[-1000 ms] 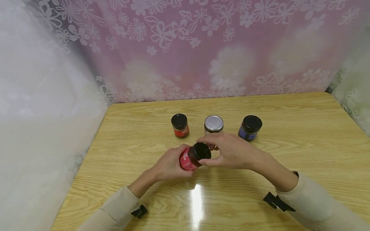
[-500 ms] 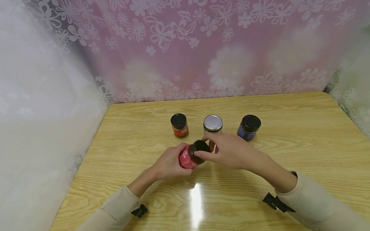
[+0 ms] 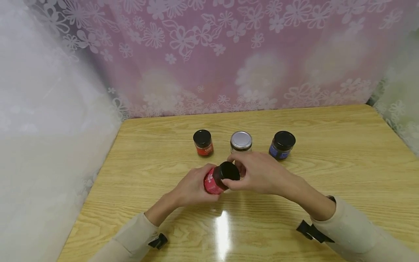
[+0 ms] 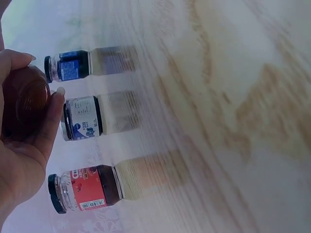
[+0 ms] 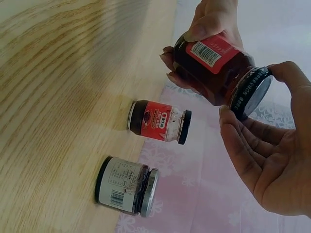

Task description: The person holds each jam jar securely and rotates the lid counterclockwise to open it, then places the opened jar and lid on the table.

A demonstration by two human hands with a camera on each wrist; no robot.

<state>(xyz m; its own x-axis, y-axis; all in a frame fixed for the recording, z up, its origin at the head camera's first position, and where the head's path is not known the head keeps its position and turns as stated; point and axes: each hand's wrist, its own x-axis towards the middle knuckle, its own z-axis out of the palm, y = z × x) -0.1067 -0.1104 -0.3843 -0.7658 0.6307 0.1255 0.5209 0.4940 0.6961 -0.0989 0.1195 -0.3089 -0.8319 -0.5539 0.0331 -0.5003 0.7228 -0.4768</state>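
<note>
A glass jar (image 3: 213,183) with a pink-red label and dark red contents is held tilted above the table by my left hand (image 3: 192,186), whose fingers wrap its lower body. Its black lid (image 5: 251,93) faces up and right. My right hand (image 3: 263,172) pinches that lid's rim between thumb and fingertips, as the right wrist view shows. In the left wrist view the round base of the held jar (image 4: 26,102) shows between my left fingers; the lid is hidden there.
Behind the hands, three jars stand upright in a row: a red-label jar (image 3: 204,149) with black lid, a silver-lidded jar (image 3: 241,141), and a blue-label jar (image 3: 280,152). The wooden table (image 3: 154,145) ends at a pink flowered curtain (image 3: 209,72).
Half a second ago the right thumb lay further over the lid and the jar sat slightly higher in view. The right thumb and fingers have since shifted around the lid's rim; the left hand keeps its grip.
</note>
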